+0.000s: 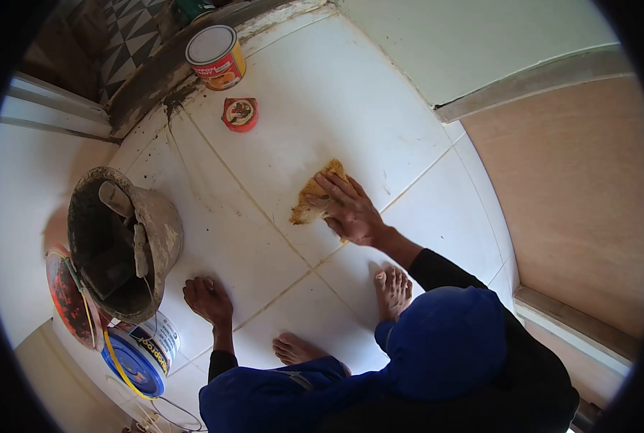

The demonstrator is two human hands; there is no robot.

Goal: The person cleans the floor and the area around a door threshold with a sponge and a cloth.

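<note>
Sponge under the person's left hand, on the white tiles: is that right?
Not quite: the head view shows the sponge under the person's right hand, not the left hand. It is indeed on the white tiles.

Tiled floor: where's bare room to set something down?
Free: floor between paint can and pale wall; a smudged patch between bucket and sponge; a strip between right hand and wooden panel. Crowded: left side, where bucket, blue-lidded tub and yellow cable cluster.
</note>
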